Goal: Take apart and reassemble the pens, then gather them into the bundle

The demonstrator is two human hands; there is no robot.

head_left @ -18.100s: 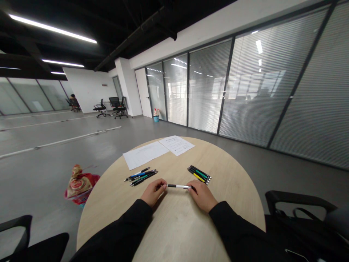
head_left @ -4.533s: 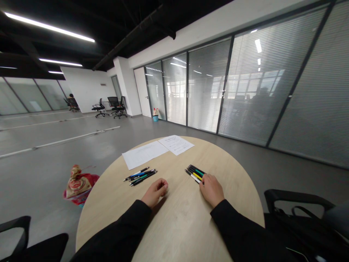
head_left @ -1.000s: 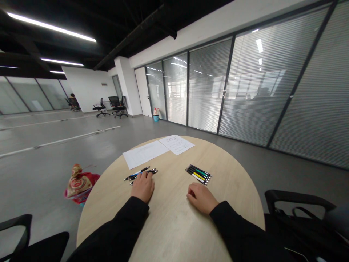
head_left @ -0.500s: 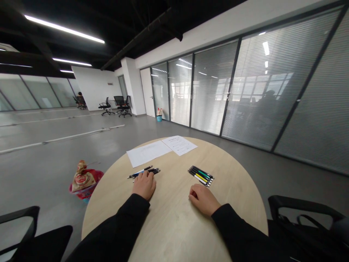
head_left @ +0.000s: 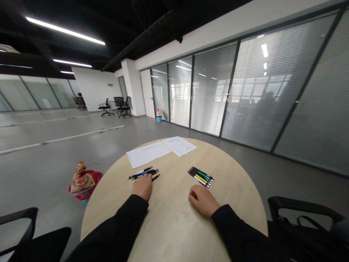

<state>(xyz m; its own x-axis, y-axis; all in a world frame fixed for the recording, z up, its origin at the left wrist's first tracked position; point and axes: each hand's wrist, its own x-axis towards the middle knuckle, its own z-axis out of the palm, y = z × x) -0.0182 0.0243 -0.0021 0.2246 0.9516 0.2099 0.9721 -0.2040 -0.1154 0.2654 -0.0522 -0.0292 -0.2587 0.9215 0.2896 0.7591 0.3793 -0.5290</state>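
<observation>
One black pen point(head_left: 156, 177) under left hand point(head_left: 143, 186); left grip unclear; right hand point(head_left: 204, 200) curled, empty.

Strip lights point(head_left: 65, 30) glare at upper left; daylight glows through the blinds point(head_left: 253, 83). The ceiling sinks into black, and wide-angle distortion stretches the frame's edges.

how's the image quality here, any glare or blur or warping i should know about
Head view: wide-angle stretch slants the glass partition; ceiling lights glow blown-out, with reflections in the glass; soft shadow beside the right hand; print on the right-hand sheet too small to read; pens clear enough to tell colours.
</observation>
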